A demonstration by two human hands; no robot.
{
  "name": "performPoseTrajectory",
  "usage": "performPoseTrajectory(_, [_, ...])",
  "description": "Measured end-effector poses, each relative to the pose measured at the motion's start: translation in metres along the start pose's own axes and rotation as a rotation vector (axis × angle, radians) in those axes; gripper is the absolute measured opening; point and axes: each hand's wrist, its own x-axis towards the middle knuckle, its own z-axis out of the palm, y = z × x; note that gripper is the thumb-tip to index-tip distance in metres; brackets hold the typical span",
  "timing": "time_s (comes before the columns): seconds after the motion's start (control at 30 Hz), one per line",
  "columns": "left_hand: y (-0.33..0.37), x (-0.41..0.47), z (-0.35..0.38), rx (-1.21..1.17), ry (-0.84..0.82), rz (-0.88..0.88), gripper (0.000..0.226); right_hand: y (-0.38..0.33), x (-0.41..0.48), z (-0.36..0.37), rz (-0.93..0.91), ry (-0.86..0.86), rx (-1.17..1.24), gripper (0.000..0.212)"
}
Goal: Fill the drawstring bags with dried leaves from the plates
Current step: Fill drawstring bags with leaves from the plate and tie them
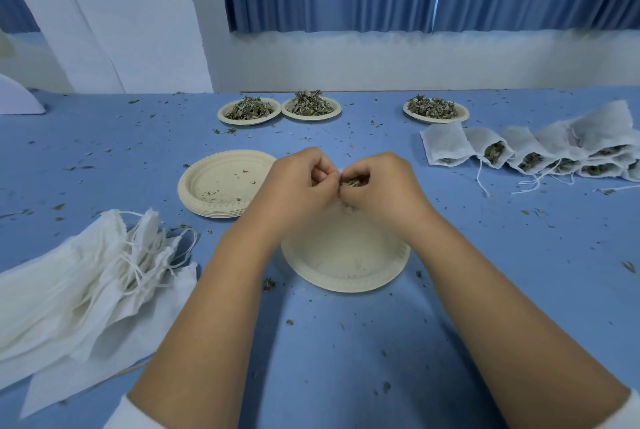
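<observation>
Both hands meet, fingers curled tight, above a nearly empty paper plate (346, 267) on the blue tabletop (346, 342). The left hand (298, 184) pinches the edge of a drawstring bag (348, 209), mostly hidden, with only slivers of white showing between the fingers. The right hand (379, 188) pinches a clump of dried leaves (354, 182) at the bag's mouth. Three heaped plates (249, 110) sit at the far edge, filled bags (519, 153) lie to the right, and empty bags (86, 272) are piled to the left.

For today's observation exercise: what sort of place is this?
Probably an indoor hand-packing workstation: plates of dried leaves, a pile of empty drawstring bags, a row of filled bags.
</observation>
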Motion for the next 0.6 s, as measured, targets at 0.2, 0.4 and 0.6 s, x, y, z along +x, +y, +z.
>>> performPoseTrajectory(0.2, [-0.001,0.002,-0.001,-0.048,0.022,-0.038,0.009,0.004,0.003,-0.013,0.275,-0.083,0.443,0.024])
performPoseTrajectory(0.4, [-0.004,0.003,-0.002,-0.045,0.045,-0.074,0.009,0.002,0.006,-0.020,0.389,-0.210,0.808,0.020])
performPoseTrajectory(0.6, [-0.004,0.004,-0.001,-0.094,0.051,-0.074,0.008,0.003,0.005,-0.003,0.241,0.042,0.460,0.013])
